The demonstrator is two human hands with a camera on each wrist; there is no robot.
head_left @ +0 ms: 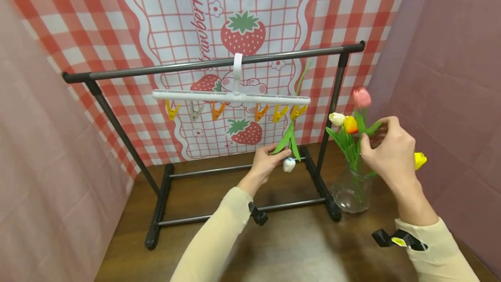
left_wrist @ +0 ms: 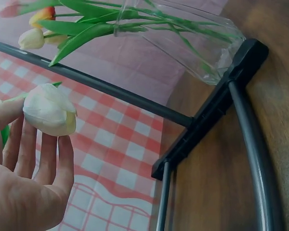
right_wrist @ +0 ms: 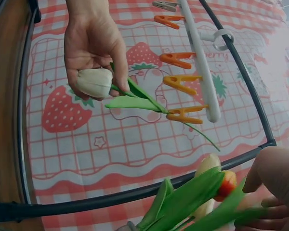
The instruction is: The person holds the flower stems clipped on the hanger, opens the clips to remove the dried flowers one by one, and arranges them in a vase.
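My left hand (head_left: 266,162) pinches a white tulip (head_left: 289,164) just by its bloom, which points down over the fingers. Its green leaves (right_wrist: 137,98) and stem run up to the yellow clip (head_left: 298,112) at the hanger's right end, with the stem's tip beyond the clip. My right hand (head_left: 391,151) is at the tulips in the glass vase (head_left: 348,193), thumb and fingers bent and apart around a green leaf. Near it are a pink tulip (head_left: 362,98), an orange-yellow tulip (head_left: 351,124), a white tulip (head_left: 336,119) and a yellow tulip (head_left: 420,160).
A white hanger (head_left: 231,96) with several clips hangs from the top bar (head_left: 164,70) of a dark metal rack. The rack and vase stand on a brown wooden table (head_left: 297,247). Behind hangs a red checked strawberry cloth (head_left: 274,21), with pink curtains (head_left: 450,64) at both sides.
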